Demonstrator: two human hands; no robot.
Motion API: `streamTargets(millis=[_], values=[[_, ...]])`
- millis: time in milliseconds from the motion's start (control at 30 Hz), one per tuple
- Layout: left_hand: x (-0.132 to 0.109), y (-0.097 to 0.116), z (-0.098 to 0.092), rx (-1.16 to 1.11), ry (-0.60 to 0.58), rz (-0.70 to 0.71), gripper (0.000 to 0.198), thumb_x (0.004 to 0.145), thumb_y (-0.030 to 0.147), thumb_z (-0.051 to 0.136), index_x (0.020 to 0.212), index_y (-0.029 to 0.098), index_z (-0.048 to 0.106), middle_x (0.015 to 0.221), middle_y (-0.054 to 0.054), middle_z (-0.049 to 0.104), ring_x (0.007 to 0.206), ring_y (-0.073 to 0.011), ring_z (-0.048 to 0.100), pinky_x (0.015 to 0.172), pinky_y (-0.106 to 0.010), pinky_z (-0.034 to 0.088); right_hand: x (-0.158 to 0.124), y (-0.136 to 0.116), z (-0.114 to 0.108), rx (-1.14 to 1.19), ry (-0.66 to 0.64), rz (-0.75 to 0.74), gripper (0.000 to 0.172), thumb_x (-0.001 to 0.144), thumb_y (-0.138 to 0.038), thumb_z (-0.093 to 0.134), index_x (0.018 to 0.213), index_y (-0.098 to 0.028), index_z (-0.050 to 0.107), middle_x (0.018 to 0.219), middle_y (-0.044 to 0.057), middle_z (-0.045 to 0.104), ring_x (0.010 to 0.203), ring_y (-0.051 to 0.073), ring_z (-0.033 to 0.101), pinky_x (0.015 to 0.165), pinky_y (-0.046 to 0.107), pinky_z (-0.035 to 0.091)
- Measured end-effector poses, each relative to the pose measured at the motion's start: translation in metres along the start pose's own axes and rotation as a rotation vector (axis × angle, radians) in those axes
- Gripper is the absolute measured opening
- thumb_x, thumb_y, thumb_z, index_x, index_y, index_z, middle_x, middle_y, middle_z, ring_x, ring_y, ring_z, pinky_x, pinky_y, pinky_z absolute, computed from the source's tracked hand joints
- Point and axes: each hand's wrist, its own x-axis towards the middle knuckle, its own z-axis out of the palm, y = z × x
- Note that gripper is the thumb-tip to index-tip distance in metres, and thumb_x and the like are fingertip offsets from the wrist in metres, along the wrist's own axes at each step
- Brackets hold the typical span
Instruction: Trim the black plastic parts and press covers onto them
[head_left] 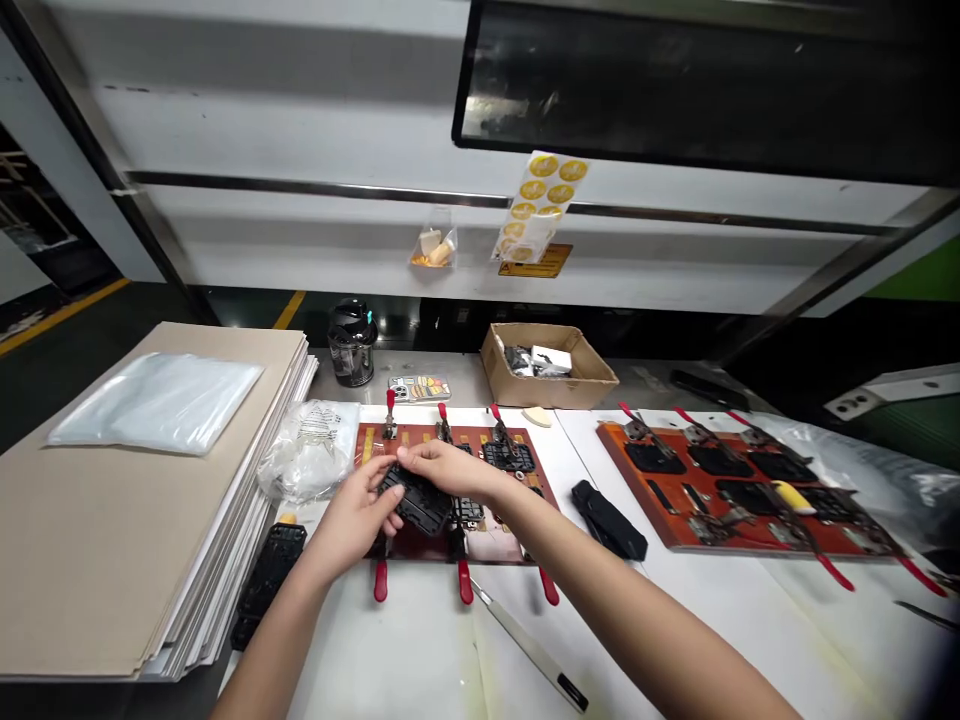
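Note:
Both my hands hold a black plastic part [417,500] just above a red-brown clamp jig [480,545]. My left hand [352,520] grips the part's left edge from below, fingers curled. My right hand [444,467] closes on its top edge. The jig carries red-handled toggle clamps [382,582] along its near and far edges and more black parts [508,456] seated in it. A tray of black parts [266,578] lies at the left, beside my left forearm.
A second orange jig [679,530] with red clamps lies to the right. A black pouch [609,520] sits between the jigs. A stack of cardboard sheets [97,540] fills the left. A cardboard box [547,385], a dark jar [351,343] and a plastic bag [311,452] stand behind. A metal strip [529,648] lies near me.

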Motion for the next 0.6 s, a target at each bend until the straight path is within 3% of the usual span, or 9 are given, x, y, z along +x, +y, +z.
streamTargets(millis=[67, 133, 267, 333, 400, 467, 600], values=[[0.009, -0.003, -0.008, -0.01, 0.099, 0.02, 0.058, 0.085, 0.048, 0.063, 0.129, 0.013, 0.049, 0.095, -0.006, 0.065, 0.059, -0.01, 0.061, 0.056, -0.023, 0.052, 0.008, -0.001, -0.006, -0.03, -0.013, 0.001, 0.061, 0.098, -0.067, 0.036, 0.099, -0.013, 0.064, 0.086, 0.004, 0.062, 0.074, 0.014, 0.054, 0.065, 0.023, 0.042], [0.007, -0.007, -0.014, -0.012, 0.159, 0.024, 0.053, 0.086, 0.048, 0.063, 0.123, 0.012, 0.052, 0.083, -0.003, 0.063, 0.055, -0.0083, 0.057, 0.052, -0.019, 0.047, 0.007, -0.003, -0.012, -0.081, -0.064, -0.013, 0.052, 0.093, -0.064, 0.052, 0.095, -0.013, 0.064, 0.083, 0.003, 0.06, 0.073, 0.013, 0.052, 0.063, 0.022, 0.04], [-0.028, -0.017, -0.003, -0.038, 0.027, -0.023, 0.039, 0.081, 0.044, 0.072, 0.102, 0.012, 0.066, 0.077, -0.002, 0.063, 0.057, -0.0074, 0.053, 0.05, -0.017, 0.04, -0.019, -0.015, -0.009, -0.114, -0.369, -0.019, 0.042, 0.089, -0.056, 0.064, 0.086, -0.014, 0.062, 0.074, 0.001, 0.059, 0.065, 0.012, 0.053, 0.058, 0.021, 0.039], [-0.049, -0.024, 0.012, -0.086, -0.05, -0.055, 0.035, 0.08, 0.043, 0.074, 0.092, 0.011, 0.065, 0.074, -0.002, 0.061, 0.061, -0.008, 0.053, 0.054, -0.017, 0.039, -0.036, -0.017, 0.002, -0.067, -0.538, 0.065, 0.04, 0.09, -0.054, 0.063, 0.086, -0.015, 0.059, 0.072, 0.001, 0.059, 0.063, 0.012, 0.057, 0.056, 0.02, 0.041], [-0.064, -0.031, 0.025, -0.147, -0.063, -0.076, 0.036, 0.083, 0.046, 0.071, 0.088, 0.012, 0.061, 0.071, -0.001, 0.059, 0.063, -0.0081, 0.054, 0.056, -0.017, 0.039, -0.048, -0.012, 0.014, 0.029, -0.617, 0.163, 0.038, 0.088, -0.052, 0.067, 0.087, -0.015, 0.058, 0.07, 0.0, 0.059, 0.06, 0.012, 0.06, 0.055, 0.019, 0.042], [-0.072, -0.034, 0.031, -0.202, -0.037, -0.077, 0.039, 0.089, 0.051, 0.063, 0.099, 0.013, 0.058, 0.079, -0.003, 0.063, 0.072, -0.0103, 0.059, 0.063, -0.019, 0.043, -0.055, -0.002, 0.023, 0.184, -0.497, 0.217, 0.039, 0.086, -0.051, 0.07, 0.091, -0.014, 0.059, 0.072, 0.0, 0.06, 0.057, 0.012, 0.061, 0.055, 0.02, 0.045], [-0.07, -0.032, 0.024, -0.214, -0.039, -0.058, 0.058, 0.091, 0.05, 0.06, 0.137, 0.02, 0.041, 0.119, -0.011, 0.064, 0.1, -0.0177, 0.064, 0.077, -0.026, 0.053, -0.057, 0.014, 0.031, 0.419, -0.013, 0.21, 0.05, 0.082, -0.053, 0.074, 0.109, -0.016, 0.053, 0.085, 0.004, 0.068, 0.065, 0.013, 0.065, 0.063, 0.024, 0.054]])
